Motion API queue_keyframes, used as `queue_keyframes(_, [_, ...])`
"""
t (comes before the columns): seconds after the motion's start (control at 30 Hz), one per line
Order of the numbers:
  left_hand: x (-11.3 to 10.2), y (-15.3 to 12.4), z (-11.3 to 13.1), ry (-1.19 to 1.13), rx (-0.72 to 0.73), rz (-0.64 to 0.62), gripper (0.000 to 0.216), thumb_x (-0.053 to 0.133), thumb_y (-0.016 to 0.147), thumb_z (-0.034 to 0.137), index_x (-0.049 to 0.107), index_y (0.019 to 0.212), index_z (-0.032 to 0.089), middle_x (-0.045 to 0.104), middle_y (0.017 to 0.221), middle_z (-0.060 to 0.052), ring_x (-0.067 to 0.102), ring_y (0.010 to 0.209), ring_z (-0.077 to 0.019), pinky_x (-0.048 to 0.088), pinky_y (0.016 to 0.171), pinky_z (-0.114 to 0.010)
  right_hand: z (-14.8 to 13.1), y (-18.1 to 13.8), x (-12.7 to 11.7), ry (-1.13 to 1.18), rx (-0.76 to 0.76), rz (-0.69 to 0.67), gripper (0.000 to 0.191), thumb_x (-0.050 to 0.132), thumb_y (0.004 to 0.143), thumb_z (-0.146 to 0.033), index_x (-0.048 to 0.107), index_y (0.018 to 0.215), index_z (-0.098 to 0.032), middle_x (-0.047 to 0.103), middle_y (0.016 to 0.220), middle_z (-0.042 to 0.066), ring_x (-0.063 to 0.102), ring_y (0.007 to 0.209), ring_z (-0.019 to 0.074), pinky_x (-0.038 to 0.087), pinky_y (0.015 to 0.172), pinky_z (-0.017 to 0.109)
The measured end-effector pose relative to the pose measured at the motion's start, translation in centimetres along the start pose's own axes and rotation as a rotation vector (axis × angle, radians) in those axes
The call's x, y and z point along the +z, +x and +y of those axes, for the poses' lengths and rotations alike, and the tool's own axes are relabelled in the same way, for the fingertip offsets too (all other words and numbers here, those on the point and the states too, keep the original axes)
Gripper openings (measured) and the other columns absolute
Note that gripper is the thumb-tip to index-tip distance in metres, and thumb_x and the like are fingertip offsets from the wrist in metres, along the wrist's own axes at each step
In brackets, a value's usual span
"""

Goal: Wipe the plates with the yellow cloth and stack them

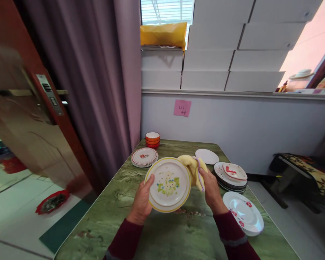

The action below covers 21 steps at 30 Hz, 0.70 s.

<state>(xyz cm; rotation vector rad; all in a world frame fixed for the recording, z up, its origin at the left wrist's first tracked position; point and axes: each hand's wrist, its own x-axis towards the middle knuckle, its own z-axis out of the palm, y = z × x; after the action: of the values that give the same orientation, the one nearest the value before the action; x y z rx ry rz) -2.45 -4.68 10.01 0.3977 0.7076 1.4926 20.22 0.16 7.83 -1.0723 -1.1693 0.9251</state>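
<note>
My left hand (142,202) grips the left edge of a plate (168,185) with a yellow rim and a green and blue flower print. The plate is tilted up towards me above the table. At its right edge, my right hand (211,189) is closed on a yellow cloth (193,168) with a purple border. The cloth lies against or just behind the plate's upper right rim; whether it touches the back is hidden.
On the green table (119,202) stand stacked orange and red bowls (152,139), red-rimmed plates (144,156), a white plate (207,156), dark-edged plates under a square dish (234,171), and flowered plates (243,213). A curtain (116,72) and door (29,90) are left.
</note>
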Motion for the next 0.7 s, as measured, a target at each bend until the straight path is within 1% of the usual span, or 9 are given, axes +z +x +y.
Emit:
queue_keyframes(0.1, [0.0,0.1,0.1,0.035,0.032,-0.009,0.038,0.065,0.088,0.016,0.064,0.125,0.007,0.075,0.111,-0.018,0.066,0.115,-0.0338,0.05,0.104,-0.049,-0.5,-1.3,0.4,0.186,0.033,-0.124,0.056,0.046,0.091,-0.065,0.065,0.123,-0.023,0.067,0.129,0.008,0.059,0.121,0.027,0.049,0.099,0.042])
queue_keyframes(0.17, [-0.3,0.2,0.6,0.049,0.03,-0.033,0.038,0.066,0.087,0.016,0.065,0.124,0.008,0.075,0.112,-0.018,0.067,0.114,-0.034,0.052,0.103,-0.048,-0.6,-1.9,0.2,0.239,0.024,-0.22,0.052,0.041,0.094,-0.064,0.065,0.117,-0.023,0.062,0.135,0.009,0.058,0.124,0.0265,0.048,0.101,0.043])
queue_keyframes(0.23, [-0.7,0.2,1.2,0.056,0.021,-0.062,0.04,0.067,0.086,0.015,0.065,0.125,0.008,0.075,0.112,-0.018,0.067,0.113,-0.0338,0.052,0.103,-0.047,-0.8,-2.1,0.1,0.206,-0.021,-0.324,0.042,0.055,0.091,-0.057,0.062,0.114,-0.023,0.061,0.136,0.011,0.06,0.12,0.0267,0.049,0.098,0.042])
queue_keyframes(0.27, [-0.8,0.1,1.4,0.055,0.013,-0.073,0.04,0.068,0.086,0.015,0.065,0.125,0.008,0.075,0.112,-0.018,0.067,0.113,-0.0337,0.052,0.103,-0.047,-0.9,-2.1,0.2,0.167,-0.057,-0.352,0.044,0.065,0.086,-0.051,0.058,0.118,-0.023,0.061,0.135,0.012,0.062,0.117,0.0266,0.05,0.097,0.041])
queue_keyframes(0.33, [-0.8,0.0,1.8,0.047,-0.008,-0.089,0.041,0.067,0.086,0.014,0.065,0.126,0.008,0.075,0.111,-0.018,0.067,0.112,-0.0338,0.051,0.103,-0.047,-1.4,-1.9,0.5,0.085,-0.112,-0.357,0.073,0.079,0.075,-0.041,0.044,0.136,-0.023,0.062,0.131,0.013,0.064,0.11,0.0261,0.052,0.093,0.04])
queue_keyframes(0.4, [-0.8,-0.2,2.0,0.05,-0.038,-0.102,0.041,0.068,0.085,0.013,0.065,0.126,0.008,0.076,0.109,-0.018,0.068,0.111,-0.0343,0.051,0.103,-0.048,-2.1,-1.7,0.9,0.015,-0.124,-0.349,0.095,0.082,0.069,-0.038,0.03,0.147,-0.022,0.063,0.127,0.013,0.065,0.105,0.0254,0.054,0.089,0.04])
queue_keyframes(0.47, [-0.8,-0.4,2.1,0.072,-0.078,-0.112,0.039,0.068,0.085,0.012,0.066,0.123,0.008,0.076,0.107,-0.019,0.068,0.11,-0.035,0.052,0.103,-0.048,-2.7,-1.5,1.4,-0.012,-0.071,-0.392,0.09,0.082,0.069,-0.037,0.036,0.145,-0.021,0.067,0.119,0.009,0.066,0.096,0.0238,0.056,0.083,0.037])
queue_keyframes(0.57, [-0.7,-0.7,2.0,0.084,-0.109,-0.117,0.035,0.068,0.084,0.011,0.068,0.119,0.007,0.077,0.105,-0.019,0.069,0.11,-0.0353,0.051,0.103,-0.049,-3.4,-1.4,1.9,0.09,0.068,-0.445,0.068,0.083,0.065,-0.034,0.055,0.125,-0.02,0.072,0.098,0.004,0.066,0.081,0.0211,0.056,0.072,0.034])
queue_keyframes(0.7, [0.0,-0.5,1.7,-0.001,-0.04,-0.063,0.037,0.065,0.086,0.013,0.066,0.124,0.009,0.077,0.106,-0.018,0.068,0.112,-0.0336,0.05,0.104,-0.049,-3.1,-1.3,2.6,0.301,0.279,-0.337,0.057,0.088,0.057,-0.035,0.065,0.104,-0.016,0.075,0.093,0.006,0.069,0.078,0.024,0.057,0.071,0.036])
